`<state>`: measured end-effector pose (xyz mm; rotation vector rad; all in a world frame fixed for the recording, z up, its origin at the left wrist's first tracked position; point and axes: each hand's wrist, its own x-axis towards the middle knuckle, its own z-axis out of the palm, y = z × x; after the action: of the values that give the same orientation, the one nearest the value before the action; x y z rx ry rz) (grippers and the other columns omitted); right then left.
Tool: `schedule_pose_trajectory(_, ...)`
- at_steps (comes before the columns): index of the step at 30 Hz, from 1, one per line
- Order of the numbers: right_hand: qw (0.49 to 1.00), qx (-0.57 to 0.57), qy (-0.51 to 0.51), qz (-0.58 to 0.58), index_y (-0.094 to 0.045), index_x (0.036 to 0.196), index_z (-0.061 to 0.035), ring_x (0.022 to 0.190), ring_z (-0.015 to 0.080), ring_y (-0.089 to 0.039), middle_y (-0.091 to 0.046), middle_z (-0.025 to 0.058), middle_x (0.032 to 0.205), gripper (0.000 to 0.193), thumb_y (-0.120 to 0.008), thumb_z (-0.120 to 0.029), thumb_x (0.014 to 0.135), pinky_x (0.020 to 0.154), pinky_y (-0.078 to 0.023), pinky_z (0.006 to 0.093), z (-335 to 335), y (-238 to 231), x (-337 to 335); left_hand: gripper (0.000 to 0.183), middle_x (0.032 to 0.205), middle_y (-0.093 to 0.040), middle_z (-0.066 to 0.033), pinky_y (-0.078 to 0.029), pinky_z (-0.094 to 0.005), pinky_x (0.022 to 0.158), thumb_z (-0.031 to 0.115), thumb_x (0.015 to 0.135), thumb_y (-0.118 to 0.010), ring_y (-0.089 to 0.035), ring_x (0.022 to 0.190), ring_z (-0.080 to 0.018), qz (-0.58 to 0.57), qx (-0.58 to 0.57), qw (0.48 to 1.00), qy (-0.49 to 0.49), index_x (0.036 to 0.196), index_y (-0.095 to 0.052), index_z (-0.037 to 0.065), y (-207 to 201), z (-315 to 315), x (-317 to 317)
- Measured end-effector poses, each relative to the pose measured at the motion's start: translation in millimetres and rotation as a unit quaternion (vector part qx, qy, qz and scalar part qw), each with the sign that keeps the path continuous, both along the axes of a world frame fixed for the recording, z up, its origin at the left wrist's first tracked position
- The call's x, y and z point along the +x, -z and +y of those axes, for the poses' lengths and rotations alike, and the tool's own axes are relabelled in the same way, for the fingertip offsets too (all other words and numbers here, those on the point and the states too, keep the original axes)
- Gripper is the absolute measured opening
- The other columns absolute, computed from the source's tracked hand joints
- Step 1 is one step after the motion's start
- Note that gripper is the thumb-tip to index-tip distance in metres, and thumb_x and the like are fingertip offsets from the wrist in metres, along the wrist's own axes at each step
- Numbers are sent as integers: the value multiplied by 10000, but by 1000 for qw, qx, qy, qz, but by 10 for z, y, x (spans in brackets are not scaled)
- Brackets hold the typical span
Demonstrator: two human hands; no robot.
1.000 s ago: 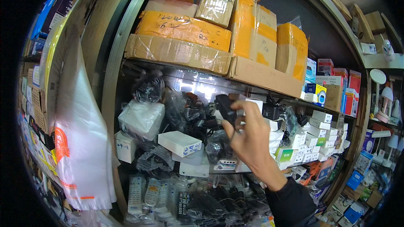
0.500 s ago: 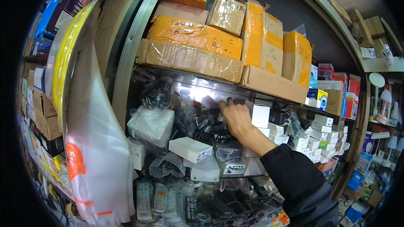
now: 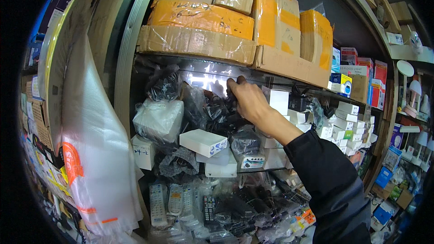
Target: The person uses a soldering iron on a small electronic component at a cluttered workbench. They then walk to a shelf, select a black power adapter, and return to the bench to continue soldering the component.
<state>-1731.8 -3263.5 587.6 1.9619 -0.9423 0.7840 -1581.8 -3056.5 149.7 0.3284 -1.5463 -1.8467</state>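
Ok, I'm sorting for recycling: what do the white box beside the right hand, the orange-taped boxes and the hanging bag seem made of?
White box beside the right hand: probably matte card, from its flat faces and crisp edges.
Orange-taped boxes: apparently cardboard, from bare brown patches, under glossy tape catching highlights.
Hanging bag: likely thin plastic film, translucent, shiny, creased.

We count one hand, one sleeve, at least four orange-taped boxes, at least ten white boxes and at least three remotes; the black bagged things we cannot number.
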Motion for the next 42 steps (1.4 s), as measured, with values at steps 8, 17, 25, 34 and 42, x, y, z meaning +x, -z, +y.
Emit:
schedule_pose_trajectory(8, 993, 110, -32, 12, -684, 1118, -29, 997, 446, -721, -739, 249, 1004, 410, -743, 60, 722, 897, -585, 504, 13, 30, 210, 618, 1198, -734, -145, -631, -480, 995, -59, 976, -745, -730, 1084, -252, -56, 41, 997, -23, 1545, -526, 36, 109, 50, -10)
schedule_pose_trajectory(17, 962, 191, 191, 20, -787, 1164, -57, 1140, 354, -744, -764, 219, 1200, 321, -717, -152, 866, 962, -596, 445, 143, -432, 255, 414, 1193, -745, -132, -623, -421, 951, -30, 964, -776, -738, 1070, -239, -24, -81, 994, -74, 1360, -664, 14, 354, -64, -29)
schedule_pose_trajectory(25, 923, 277, 266, 30, -749, 1328, -94, 1315, 357, -673, -685, 191, 1431, 464, -711, -226, 884, 1057, -566, 455, -792, -456, 515, 461, 1260, -733, -133, -611, -458, 1021, -103, 947, -728, -722, 1173, -285, -18, -41, 998, -36, 1387, -641, 5, 163, -4, 179)
schedule_pose_trajectory(34, 922, 247, 279, -106, -690, 1426, -131, 1347, 362, -648, -641, 181, 1499, 743, -800, -553, 826, 1099, -545, 461, -1517, -351, 441, 484, 1277, -733, -147, -593, -489, 1058, -154, 932, -632, -723, 1193, -311, 23, 58, 997, -43, 1385, -656, 17, 238, 26, 296)
schedule_pose_trajectory(42, 915, 261, 263, -161, -661, 1441, -79, 1363, 363, -635, -636, 195, 1495, 707, -792, -471, 868, 1105, -556, 444, -1518, -357, 433, 508, 1425, -645, -164, -610, -495, 1017, -120, 948, -672, -680, 1261, -321, -9, 98, 991, -92, 1427, -621, 41, -156, 206, 375)
